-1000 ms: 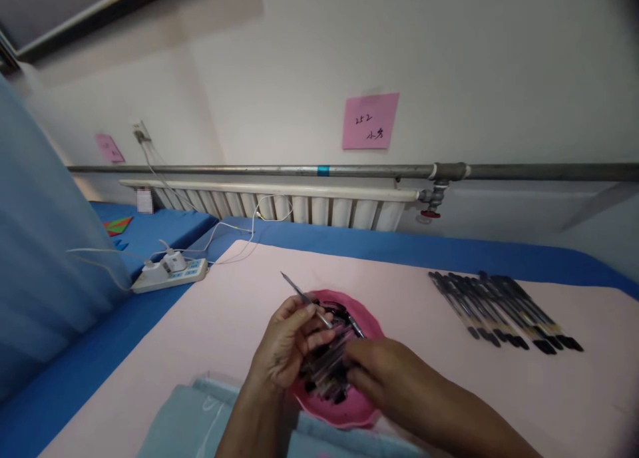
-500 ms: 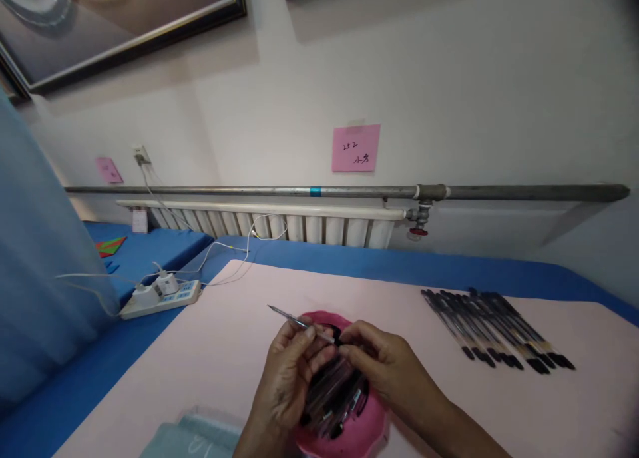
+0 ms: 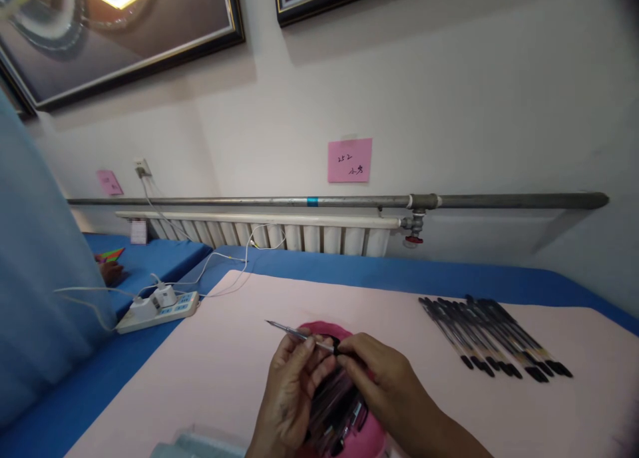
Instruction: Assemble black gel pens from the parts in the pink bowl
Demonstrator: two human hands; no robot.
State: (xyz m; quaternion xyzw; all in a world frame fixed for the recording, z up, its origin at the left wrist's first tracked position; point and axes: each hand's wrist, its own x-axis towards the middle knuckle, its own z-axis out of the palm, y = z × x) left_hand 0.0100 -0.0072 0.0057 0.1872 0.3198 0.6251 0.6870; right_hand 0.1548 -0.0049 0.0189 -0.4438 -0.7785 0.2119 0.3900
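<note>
Grey and slim, the pen [image 3: 287, 329] is pinched in the left hand [image 3: 291, 381] over the pink bowl [image 3: 374, 437], its long axis slanting from a tip out to the left down to a black end piece [image 3: 336, 346], which the right hand [image 3: 382, 371], nearer that end, holds between thumb and finger.

One head-worn view looks forward and down across the worktop [image 3: 449, 275], the hands [image 3: 292, 391] near it at bottom centre, the wall [image 3: 449, 112] farther off through the upper half.
</note>
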